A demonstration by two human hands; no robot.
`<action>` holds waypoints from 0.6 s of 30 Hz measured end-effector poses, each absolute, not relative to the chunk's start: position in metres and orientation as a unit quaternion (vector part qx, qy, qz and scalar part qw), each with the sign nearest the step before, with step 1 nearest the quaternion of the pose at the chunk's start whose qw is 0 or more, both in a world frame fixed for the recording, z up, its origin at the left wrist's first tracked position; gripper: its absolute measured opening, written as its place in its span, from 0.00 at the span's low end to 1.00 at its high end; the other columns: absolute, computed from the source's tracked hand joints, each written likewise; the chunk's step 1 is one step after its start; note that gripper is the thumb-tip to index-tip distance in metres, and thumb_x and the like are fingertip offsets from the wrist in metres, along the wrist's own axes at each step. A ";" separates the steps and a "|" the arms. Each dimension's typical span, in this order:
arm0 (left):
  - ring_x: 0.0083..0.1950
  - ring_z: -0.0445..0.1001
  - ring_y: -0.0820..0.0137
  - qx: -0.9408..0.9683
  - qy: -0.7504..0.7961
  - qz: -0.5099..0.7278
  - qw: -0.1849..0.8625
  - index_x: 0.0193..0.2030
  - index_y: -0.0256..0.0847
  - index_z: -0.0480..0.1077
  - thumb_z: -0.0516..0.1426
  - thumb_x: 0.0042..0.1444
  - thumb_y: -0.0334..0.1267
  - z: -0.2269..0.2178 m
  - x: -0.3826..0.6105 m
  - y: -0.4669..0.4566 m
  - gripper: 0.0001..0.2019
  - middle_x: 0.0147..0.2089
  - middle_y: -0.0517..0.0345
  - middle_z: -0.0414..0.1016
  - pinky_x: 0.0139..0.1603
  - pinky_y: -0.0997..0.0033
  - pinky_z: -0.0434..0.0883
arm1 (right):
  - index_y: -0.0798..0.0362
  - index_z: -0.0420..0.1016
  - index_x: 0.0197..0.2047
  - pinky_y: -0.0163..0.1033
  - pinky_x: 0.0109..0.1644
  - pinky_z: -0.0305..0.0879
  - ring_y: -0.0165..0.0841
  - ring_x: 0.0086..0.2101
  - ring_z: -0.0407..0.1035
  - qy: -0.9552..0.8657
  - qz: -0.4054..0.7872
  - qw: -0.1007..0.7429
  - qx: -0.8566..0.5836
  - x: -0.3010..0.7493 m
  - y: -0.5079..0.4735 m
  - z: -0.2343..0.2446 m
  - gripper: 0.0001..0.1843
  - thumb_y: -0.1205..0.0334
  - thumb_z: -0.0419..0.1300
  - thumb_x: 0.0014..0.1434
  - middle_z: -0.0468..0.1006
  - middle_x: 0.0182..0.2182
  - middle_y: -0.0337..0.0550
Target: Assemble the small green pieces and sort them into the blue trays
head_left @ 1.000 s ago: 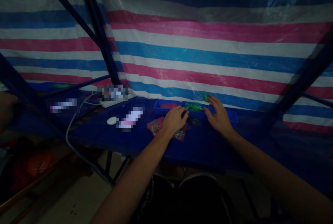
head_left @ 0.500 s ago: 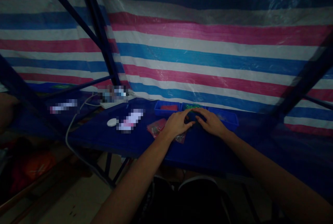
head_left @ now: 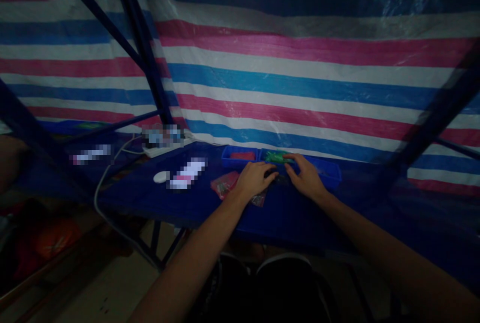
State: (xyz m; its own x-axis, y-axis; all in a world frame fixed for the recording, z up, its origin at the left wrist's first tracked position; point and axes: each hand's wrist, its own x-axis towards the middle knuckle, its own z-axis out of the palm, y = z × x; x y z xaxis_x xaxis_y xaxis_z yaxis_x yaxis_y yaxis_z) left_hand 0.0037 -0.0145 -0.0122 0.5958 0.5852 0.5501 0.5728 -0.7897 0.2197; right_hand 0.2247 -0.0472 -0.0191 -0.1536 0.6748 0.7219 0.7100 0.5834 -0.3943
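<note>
My left hand (head_left: 255, 178) rests over the blue table (head_left: 210, 203), palm down, with curved fingers and the thumb apart from them. I make out nothing held in it, though the gap is dark. Under and beside it lie small clear plastic bags with red markings (head_left: 225, 184), which seem to contain small metal-looking pieces. My right hand (head_left: 305, 175) is open, its fingertips at the near right side of a blue bin with green pieces (head_left: 273, 156). To the left stands a blue bin with pinkish-red contents (head_left: 242, 156); another blue bin (head_left: 330, 172) is partly behind my right hand.
A white round object (head_left: 162, 177) and a blurred-out phone-like slab (head_left: 188, 173) lie on the left. Behind them is a white power strip (head_left: 165, 149) with a cable (head_left: 99, 188). Blue metal posts (head_left: 146, 58) and a striped tarp (head_left: 300, 78) surround the table. A person's arm shows far left.
My hands were arched together with fingertips nearly meeting before the green bin. They have drawn apart, leaving the green pieces more visible, and my right fingers now reach that bin.
</note>
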 end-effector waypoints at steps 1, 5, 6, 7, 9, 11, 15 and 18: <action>0.49 0.80 0.61 0.893 0.323 0.312 0.011 0.53 0.42 0.77 0.56 0.68 0.48 -0.012 0.004 -0.015 0.16 0.48 0.50 0.82 0.54 0.61 0.73 | 0.48 0.72 0.58 0.53 0.61 0.67 0.45 0.54 0.72 -0.758 -0.020 0.465 -0.457 0.224 -0.048 -0.019 0.16 0.57 0.55 0.68 0.78 0.53 0.50; 0.41 0.78 0.63 0.871 0.346 0.348 0.024 0.39 0.40 0.78 0.56 0.67 0.46 -0.007 0.004 -0.017 0.14 0.38 0.52 0.80 0.46 0.63 0.72 | 0.48 0.73 0.56 0.53 0.60 0.68 0.45 0.53 0.73 -0.752 -0.018 0.473 -0.459 0.223 -0.049 -0.017 0.15 0.57 0.57 0.67 0.78 0.51 0.50; 0.40 0.77 0.64 0.861 0.352 0.367 0.027 0.36 0.40 0.78 0.57 0.67 0.46 -0.005 0.005 -0.018 0.14 0.37 0.52 0.79 0.45 0.64 0.72 | 0.48 0.73 0.56 0.53 0.60 0.68 0.45 0.53 0.73 -0.749 -0.014 0.477 -0.458 0.223 -0.049 -0.017 0.15 0.57 0.57 0.67 0.78 0.51 0.50; 0.40 0.77 0.65 0.850 0.355 0.389 0.031 0.35 0.40 0.77 0.58 0.66 0.45 -0.003 0.005 -0.019 0.13 0.37 0.53 0.79 0.45 0.64 0.72 | 0.48 0.74 0.56 0.54 0.60 0.68 0.45 0.53 0.73 -0.747 -0.010 0.483 -0.457 0.222 -0.050 -0.017 0.15 0.57 0.57 0.67 0.79 0.51 0.49; 0.41 0.76 0.65 0.834 0.342 0.431 0.045 0.36 0.39 0.76 0.60 0.64 0.42 0.000 0.006 -0.022 0.09 0.38 0.53 0.78 0.46 0.65 0.72 | 0.47 0.74 0.56 0.55 0.60 0.68 0.46 0.53 0.73 -0.746 0.013 0.491 -0.449 0.221 -0.053 -0.016 0.16 0.56 0.59 0.66 0.79 0.52 0.49; 0.43 0.76 0.65 0.830 0.309 0.459 0.077 0.39 0.40 0.75 0.61 0.63 0.38 0.003 0.008 -0.025 0.05 0.40 0.53 0.77 0.47 0.65 0.72 | 0.45 0.73 0.58 0.54 0.60 0.70 0.45 0.52 0.75 -0.744 0.069 0.501 -0.436 0.218 -0.055 -0.017 0.19 0.54 0.62 0.64 0.78 0.53 0.49; 0.42 0.77 0.67 0.829 0.264 0.470 0.145 0.44 0.40 0.73 0.60 0.62 0.33 0.003 0.011 -0.027 0.05 0.42 0.55 0.78 0.48 0.66 0.74 | 0.45 0.72 0.58 0.50 0.55 0.76 0.41 0.49 0.78 -0.702 0.260 0.535 -0.392 0.213 -0.054 -0.022 0.23 0.52 0.67 0.60 0.80 0.50 0.47; 0.41 0.78 0.68 0.826 0.264 0.469 0.169 0.45 0.40 0.72 0.60 0.62 0.32 0.002 0.012 -0.028 0.06 0.41 0.56 0.78 0.47 0.67 0.74 | 0.48 0.75 0.52 0.47 0.50 0.78 0.39 0.44 0.79 -0.652 0.356 0.551 -0.379 0.212 -0.049 -0.026 0.21 0.51 0.69 0.58 0.83 0.43 0.45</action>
